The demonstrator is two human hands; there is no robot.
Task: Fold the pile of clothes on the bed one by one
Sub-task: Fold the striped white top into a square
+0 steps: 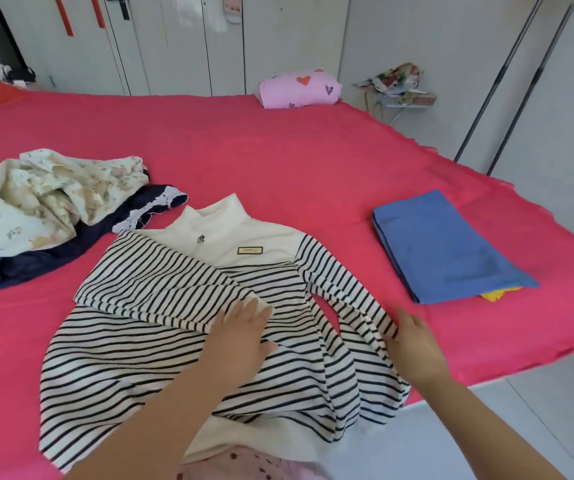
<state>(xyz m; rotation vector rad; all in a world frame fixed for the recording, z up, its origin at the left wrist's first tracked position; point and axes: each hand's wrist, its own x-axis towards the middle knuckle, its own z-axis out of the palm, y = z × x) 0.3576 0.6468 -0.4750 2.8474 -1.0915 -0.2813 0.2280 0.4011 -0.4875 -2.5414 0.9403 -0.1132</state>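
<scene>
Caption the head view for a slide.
Left hand presses the black-and-white striped sweater flat on the pink bedspread while right hand pinches its sleeve.

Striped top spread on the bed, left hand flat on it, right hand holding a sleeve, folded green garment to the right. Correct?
No: the folded garment is blue, not green, per the head view. The striped top, flat left hand and right hand on the sleeve all hold.

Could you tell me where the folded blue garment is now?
In the head view, the folded blue garment lies on the red bedspread, right of the striped top, over something yellow.
</scene>
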